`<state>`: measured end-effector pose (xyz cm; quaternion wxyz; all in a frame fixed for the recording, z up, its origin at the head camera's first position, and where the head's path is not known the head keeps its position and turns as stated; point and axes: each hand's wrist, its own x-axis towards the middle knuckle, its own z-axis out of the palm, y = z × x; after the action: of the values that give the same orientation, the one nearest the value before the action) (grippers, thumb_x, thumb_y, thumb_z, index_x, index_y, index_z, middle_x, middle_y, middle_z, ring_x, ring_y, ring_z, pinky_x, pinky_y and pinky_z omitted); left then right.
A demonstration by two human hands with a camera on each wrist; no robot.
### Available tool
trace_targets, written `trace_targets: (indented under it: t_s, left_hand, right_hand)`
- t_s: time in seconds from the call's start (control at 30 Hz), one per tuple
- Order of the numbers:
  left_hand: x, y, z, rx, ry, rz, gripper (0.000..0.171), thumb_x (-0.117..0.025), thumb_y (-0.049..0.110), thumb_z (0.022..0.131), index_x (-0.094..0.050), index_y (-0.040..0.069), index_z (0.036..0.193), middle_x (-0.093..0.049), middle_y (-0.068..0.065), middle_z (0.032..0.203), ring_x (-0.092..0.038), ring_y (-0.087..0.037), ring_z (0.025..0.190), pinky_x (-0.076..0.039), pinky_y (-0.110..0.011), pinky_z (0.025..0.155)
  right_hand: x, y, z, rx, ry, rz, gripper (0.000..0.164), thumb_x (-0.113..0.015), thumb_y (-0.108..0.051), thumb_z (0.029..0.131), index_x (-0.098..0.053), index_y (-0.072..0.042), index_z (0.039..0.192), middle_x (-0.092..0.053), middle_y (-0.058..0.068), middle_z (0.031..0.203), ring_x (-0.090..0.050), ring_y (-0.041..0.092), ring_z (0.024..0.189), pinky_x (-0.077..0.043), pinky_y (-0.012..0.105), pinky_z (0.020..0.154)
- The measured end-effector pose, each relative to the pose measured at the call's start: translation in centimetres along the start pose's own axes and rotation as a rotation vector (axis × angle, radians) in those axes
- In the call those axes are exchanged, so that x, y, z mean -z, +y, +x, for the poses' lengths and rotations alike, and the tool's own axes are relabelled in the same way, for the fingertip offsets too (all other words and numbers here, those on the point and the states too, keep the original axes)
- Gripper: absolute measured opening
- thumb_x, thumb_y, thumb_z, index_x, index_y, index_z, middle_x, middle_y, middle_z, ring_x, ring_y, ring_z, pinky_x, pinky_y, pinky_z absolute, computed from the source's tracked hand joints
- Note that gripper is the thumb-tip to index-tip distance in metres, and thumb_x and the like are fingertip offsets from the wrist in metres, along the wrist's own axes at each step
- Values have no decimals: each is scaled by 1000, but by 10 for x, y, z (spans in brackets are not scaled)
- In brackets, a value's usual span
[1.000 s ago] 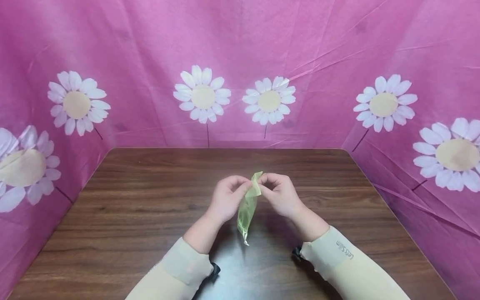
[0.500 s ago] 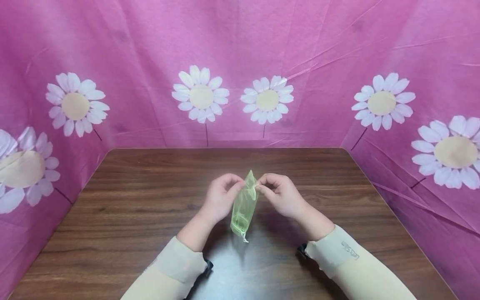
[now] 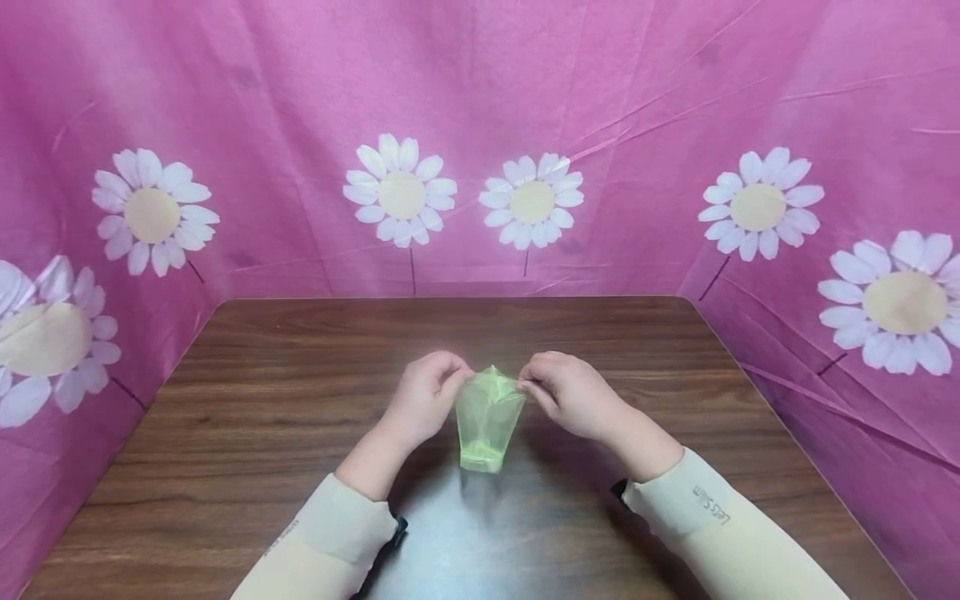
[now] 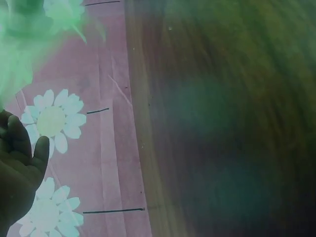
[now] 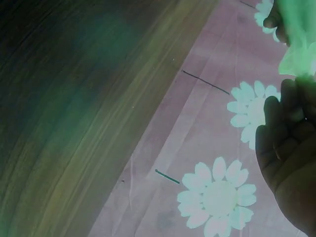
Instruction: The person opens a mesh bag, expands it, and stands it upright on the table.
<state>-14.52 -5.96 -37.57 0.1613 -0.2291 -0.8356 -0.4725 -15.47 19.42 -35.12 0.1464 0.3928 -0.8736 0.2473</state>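
Observation:
Between both hands hangs a small sheer yellow-green organza pouch, its lower end just over the table and its upper part spread wide. My left hand pinches the pouch's upper left edge between thumb and fingers. On the opposite side, my right hand pinches the upper right edge. In the left wrist view, the pouch is a blurred green patch above the left hand. The right wrist view has the pouch at the fingertips of the right hand.
A dark wood-grain table lies under the hands. Behind it and along both sides hangs a pink cloth printed with white daisies. Dark wrist straps show at the cuffs of the pale sleeves.
My hands have moved apart, the left one going left and the right one slightly right. The pouch has gone from narrow and gathered to spread wide, and the pale tip at its bottom no longer shows.

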Motion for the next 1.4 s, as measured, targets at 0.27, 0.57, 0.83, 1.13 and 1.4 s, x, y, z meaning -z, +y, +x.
trace_targets:
  t_s: [0.27,0.57,0.83,1.13,1.4]
  left_hand:
    - [0,1,0,-117,-38,29,7,-72,9,100,-74,6,94,-72,-4,94,-67,-25,97,-56,-42,91]
    - [1,3,-1,-188,-54,23,5,-75,8,96,-76,10,91,-69,-1,92,-63,-21,93,-54,-40,87]
    - [-2,2,1,-226,-63,36,6,-75,10,96,-76,10,91,-67,-1,91,-62,-20,90,-53,-38,82]
    - [-4,-1,3,-231,-69,51,6,-76,11,96,-76,11,90,-67,0,91,-61,-20,90,-53,-37,82]
    - [-7,6,-2,11,32,2,5,-70,11,100,-73,6,100,-71,-5,94,-65,-21,85,-56,-41,79]
  right_hand:
    - [6,1,-1,-115,-73,196,3,-77,-9,94,-76,-11,93,-70,-8,88,-65,11,83,-57,33,72]
    - [4,10,22,-360,-246,561,35,-51,-17,111,-67,9,128,-70,3,85,-68,19,77,-56,30,73]
    - [-1,15,19,-401,-379,734,28,-52,-8,108,-69,14,112,-53,4,67,-43,8,57,-36,21,54]
    - [0,18,19,-399,-363,808,25,-58,-4,104,-68,17,113,-69,2,81,-60,13,67,-48,22,59]
    - [2,18,19,-426,-248,725,15,-67,-2,99,-74,10,103,-70,6,81,-56,12,67,-49,25,60]
